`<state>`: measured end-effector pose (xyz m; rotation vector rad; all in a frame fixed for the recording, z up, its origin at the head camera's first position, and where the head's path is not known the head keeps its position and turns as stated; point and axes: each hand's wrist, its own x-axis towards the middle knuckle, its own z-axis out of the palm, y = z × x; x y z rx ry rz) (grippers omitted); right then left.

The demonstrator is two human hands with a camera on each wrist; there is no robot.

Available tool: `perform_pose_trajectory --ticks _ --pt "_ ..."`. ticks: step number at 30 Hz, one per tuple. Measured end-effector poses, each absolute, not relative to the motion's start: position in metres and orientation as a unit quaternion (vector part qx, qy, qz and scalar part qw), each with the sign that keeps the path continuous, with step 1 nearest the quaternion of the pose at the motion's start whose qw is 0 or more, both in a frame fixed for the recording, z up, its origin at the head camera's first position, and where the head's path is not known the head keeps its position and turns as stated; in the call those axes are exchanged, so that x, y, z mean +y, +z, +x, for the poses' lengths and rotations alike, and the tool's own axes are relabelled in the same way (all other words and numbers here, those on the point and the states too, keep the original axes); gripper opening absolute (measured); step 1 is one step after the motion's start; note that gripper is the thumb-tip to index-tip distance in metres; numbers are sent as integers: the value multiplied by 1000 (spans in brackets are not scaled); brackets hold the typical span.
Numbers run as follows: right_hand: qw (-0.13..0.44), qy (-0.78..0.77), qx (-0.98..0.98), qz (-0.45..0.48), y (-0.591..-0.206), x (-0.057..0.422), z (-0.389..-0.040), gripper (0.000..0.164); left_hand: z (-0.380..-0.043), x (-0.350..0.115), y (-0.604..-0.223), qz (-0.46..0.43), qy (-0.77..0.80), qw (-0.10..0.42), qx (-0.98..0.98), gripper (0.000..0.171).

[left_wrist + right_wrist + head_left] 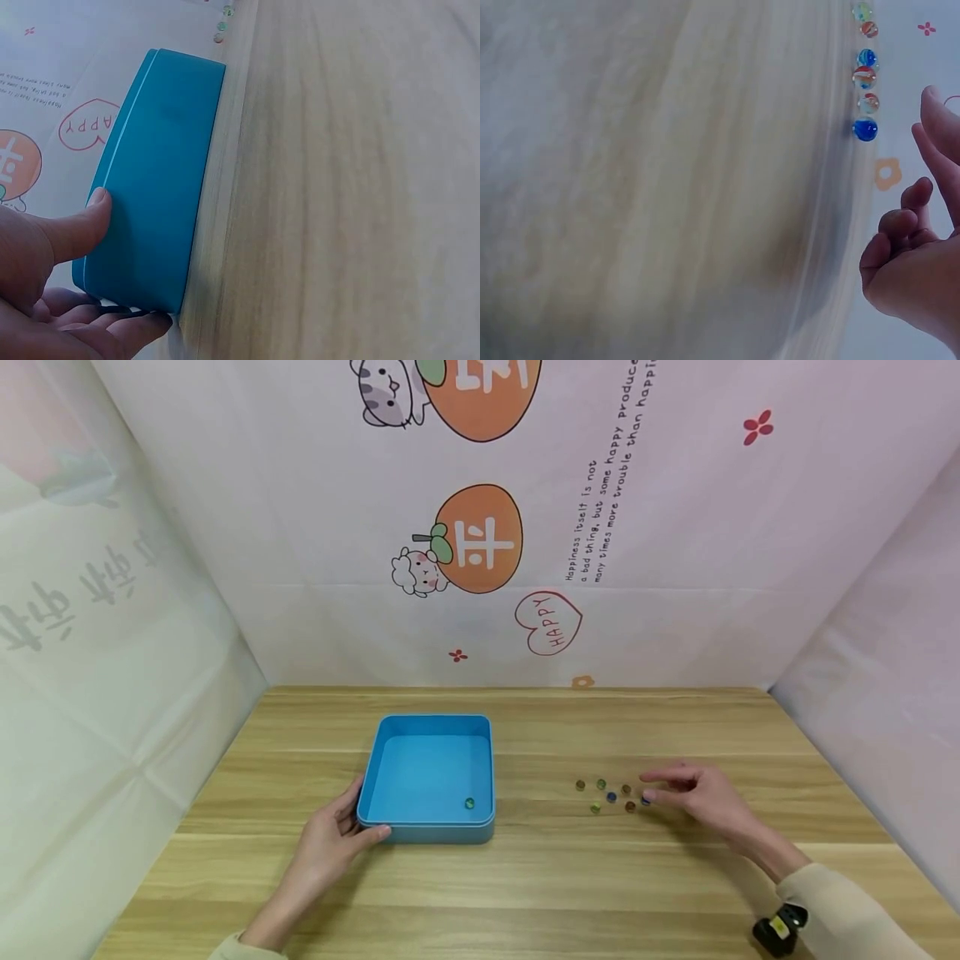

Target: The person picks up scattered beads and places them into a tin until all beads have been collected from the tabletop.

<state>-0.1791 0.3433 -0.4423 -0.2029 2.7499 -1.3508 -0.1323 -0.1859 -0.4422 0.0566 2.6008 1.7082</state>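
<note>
At the left side of the bench (525,902), a cream sleeve (243,947) leads to the left hand (330,839), whose fingers grasp the blue square box (431,833) at its near left corner. The thumb lies against the near wall by the rim, the other fingers round the left side. The box sits upright and open-topped left of the bench's middle, near the far edge. Inside, close to its near right corner, rests one green glass marble (469,803).

Behind the far edge hangs a printed white cloth (337,635) (its red heart (549,623) reads "HAPPY", sideways).

Right of the box, well apart from it, seven glass marbles lie in a loose cluster on the bench: a brownish one (581,785) leftmost, then green, blue and brownish ones, and a dark blue marble (646,801) closest to the right edge. Just beside that last one is the right hand (705,797); its thumb and forefinger are extended and released, gripping nothing, the remaining fingers bent. Farther right, a black device (780,931) is at the wrist, by another cream sleeve (843,910).
</note>
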Motion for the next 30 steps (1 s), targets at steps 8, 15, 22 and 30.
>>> perform_pose_trajectory --ticks 8,15,22,30 --pt "42 -434 898 -55 -443 349 -179 43 -133 -187 -444 19 552 12 834 89" --pt "31 -422 904 -61 -445 351 -178 40 -132 -186 -444 21 559 14 828 88" --pt "30 -407 911 -62 -449 352 -179 38 -132 -186 -444 22 558 14 829 88" --pt "25 -392 917 -68 -451 352 -180 35 -132 -185 -443 20 554 13 832 89"
